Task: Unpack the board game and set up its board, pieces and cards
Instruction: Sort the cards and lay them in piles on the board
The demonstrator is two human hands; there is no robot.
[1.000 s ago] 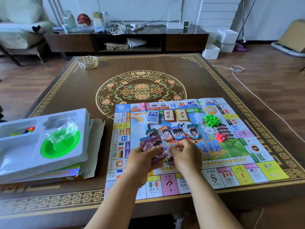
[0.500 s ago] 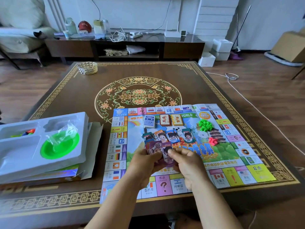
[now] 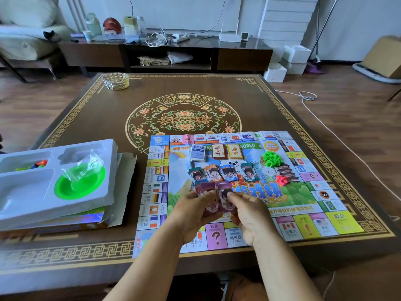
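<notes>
**Purple notes lifted clear of the board for sorting**

Against the view a second ago, both hands have risen from the unfolded paper game board (image 3: 243, 192) and drawn nearer the lower centre of frame. The left hand (image 3: 193, 216) grips a fanned bundle of purple paper money notes (image 3: 213, 197); the right hand (image 3: 249, 216) pinches one note of that bundle between thumb and fingers (image 3: 235, 199). Four note piles (image 3: 221, 173) lie unchanged mid-board, three card decks (image 3: 217, 152) above them. The white moulded plastic tray (image 3: 56, 177) sits on the counter (image 3: 195, 101) at left. Judgement: a fifth pile is pending; sorting is unfinished.
</notes>
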